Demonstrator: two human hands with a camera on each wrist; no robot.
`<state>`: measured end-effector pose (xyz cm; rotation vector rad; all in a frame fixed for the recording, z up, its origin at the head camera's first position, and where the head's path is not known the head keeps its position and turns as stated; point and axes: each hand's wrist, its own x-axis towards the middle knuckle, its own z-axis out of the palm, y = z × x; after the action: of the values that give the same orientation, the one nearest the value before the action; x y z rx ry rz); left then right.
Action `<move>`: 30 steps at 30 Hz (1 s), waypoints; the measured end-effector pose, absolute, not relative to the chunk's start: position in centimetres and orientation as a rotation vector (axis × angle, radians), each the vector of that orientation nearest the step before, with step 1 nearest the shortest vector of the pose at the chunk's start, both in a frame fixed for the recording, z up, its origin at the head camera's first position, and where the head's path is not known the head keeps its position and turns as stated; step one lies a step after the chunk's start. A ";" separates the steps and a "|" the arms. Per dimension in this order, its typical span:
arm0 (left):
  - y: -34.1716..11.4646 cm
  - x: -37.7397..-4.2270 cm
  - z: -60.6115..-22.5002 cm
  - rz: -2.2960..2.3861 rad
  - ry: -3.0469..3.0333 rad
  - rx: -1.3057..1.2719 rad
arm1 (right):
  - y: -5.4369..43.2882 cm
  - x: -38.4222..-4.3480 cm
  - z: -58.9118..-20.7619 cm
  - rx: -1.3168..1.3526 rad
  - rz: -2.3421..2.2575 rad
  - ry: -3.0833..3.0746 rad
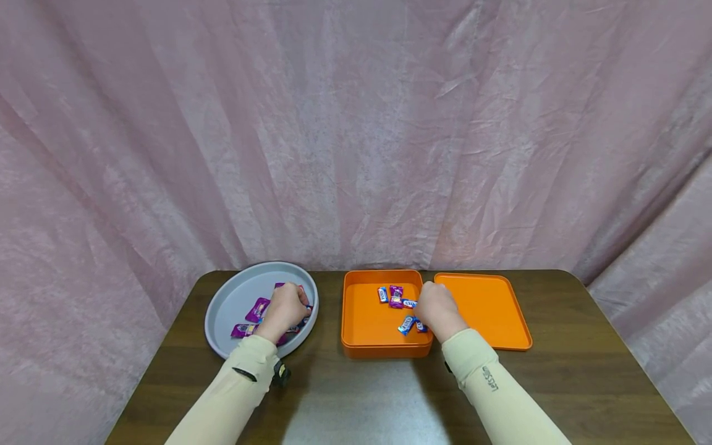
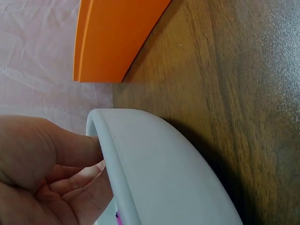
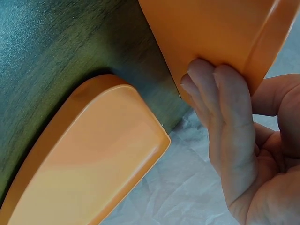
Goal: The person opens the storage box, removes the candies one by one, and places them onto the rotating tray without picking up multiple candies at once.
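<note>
My left hand (image 1: 283, 307) reaches into the right side of a round grey tray (image 1: 214, 309), among purple candies (image 1: 260, 309). In the left wrist view its thumb and fingers are bent behind the tray's rim (image 2: 112, 154). Their tips are hidden, so whether they pinch a candy cannot be made out. My right hand (image 1: 436, 307) grips the right wall of an orange box (image 1: 364, 315). Seen from the right wrist, the fingers (image 3: 232, 93) press the wall's outside while the thumb passes behind the rim. Inside the box lie a purple candy (image 1: 396, 295) and several blue-and-white ones (image 1: 406, 324).
Right of the box lies a shallow orange lid (image 1: 481, 309), close behind the right hand. All of it rests on a brown wooden table (image 1: 578, 371). A pink curtain (image 1: 356, 136) hangs along the table's back edge.
</note>
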<state>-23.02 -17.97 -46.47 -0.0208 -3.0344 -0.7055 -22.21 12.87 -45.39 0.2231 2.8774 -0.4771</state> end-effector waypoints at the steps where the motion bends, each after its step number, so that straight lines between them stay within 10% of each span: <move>1: -18.0 -23.0 -46.5 -0.702 -3.038 -0.017 | 12.9 -22.2 -45.4 0.223 -0.477 2.877; 30: -10.9 -20.4 -43.3 -0.761 -2.641 -0.206 | 12.9 -22.2 -45.4 0.216 -0.471 2.898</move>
<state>-20.37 -10.87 -43.33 -0.2059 -2.6410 -0.7612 -22.24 12.87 -45.41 0.2156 2.8980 -0.4709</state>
